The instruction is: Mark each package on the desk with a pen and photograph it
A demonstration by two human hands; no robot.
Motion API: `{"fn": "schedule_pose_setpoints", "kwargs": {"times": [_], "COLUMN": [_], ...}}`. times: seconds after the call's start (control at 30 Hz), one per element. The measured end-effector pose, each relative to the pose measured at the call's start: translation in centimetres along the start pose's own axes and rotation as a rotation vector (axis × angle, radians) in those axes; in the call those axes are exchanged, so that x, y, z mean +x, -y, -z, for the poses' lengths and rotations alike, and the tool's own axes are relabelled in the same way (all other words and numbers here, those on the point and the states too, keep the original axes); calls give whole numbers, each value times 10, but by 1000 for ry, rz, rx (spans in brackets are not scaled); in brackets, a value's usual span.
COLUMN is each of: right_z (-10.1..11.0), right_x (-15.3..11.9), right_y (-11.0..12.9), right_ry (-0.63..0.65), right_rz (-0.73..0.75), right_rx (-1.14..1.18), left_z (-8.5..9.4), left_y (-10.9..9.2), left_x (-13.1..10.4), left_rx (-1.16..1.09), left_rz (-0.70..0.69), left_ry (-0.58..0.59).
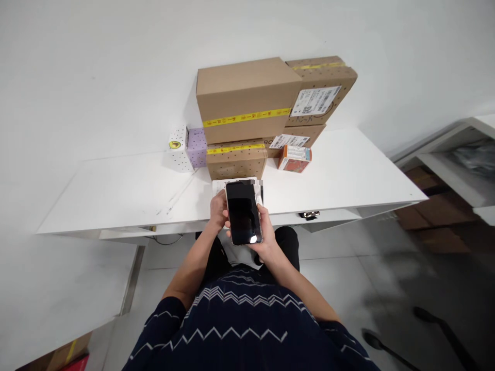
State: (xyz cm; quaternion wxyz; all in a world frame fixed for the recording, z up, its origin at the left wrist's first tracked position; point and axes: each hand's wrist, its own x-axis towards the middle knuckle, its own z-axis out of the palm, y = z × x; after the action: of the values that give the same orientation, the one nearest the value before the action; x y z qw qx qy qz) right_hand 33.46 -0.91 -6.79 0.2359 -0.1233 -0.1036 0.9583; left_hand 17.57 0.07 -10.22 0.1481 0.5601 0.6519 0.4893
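Observation:
A smartphone with a dark screen is held over the front edge of the white desk. My right hand is wrapped round it from below, thumb along the right side and fingertips showing at the left edge. My left hand is closed beside the phone's upper left edge; its fingertips are partly hidden, so what it grips, if anything, I cannot make out. Behind the phone's top lies a white printed item, mostly covered. A small brown carton with yellow tape stands just beyond.
Larger cardboard boxes are stacked against the wall. A purple box and a white dotted box stand left, an orange-and-white box right. A metallic item sits below the desktop. Shelving stands at the right.

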Motion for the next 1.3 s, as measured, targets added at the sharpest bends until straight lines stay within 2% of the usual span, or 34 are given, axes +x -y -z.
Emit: {"fn": "schedule_pose_setpoints", "kwargs": {"times": [0.17, 0.47, 0.63, 0.9, 1.3], "right_z": [0, 3, -3, -4, 0], "right_x": [2, 3, 2, 2, -1], "right_y": [3, 4, 6, 8, 9], "right_ry": [20, 31, 26, 14, 60], "right_rz": [23, 26, 37, 26, 65], "right_rx": [2, 22, 1, 3, -58], "left_z": [2, 4, 3, 1, 0], "left_y": [-7, -9, -8, 0, -2], "left_x": [1, 0, 0, 0, 1], "left_rx": [-76, -90, -77, -19, 154], "left_rz": [79, 71, 95, 60, 5], "left_ry": [-2, 19, 27, 45, 83]}}
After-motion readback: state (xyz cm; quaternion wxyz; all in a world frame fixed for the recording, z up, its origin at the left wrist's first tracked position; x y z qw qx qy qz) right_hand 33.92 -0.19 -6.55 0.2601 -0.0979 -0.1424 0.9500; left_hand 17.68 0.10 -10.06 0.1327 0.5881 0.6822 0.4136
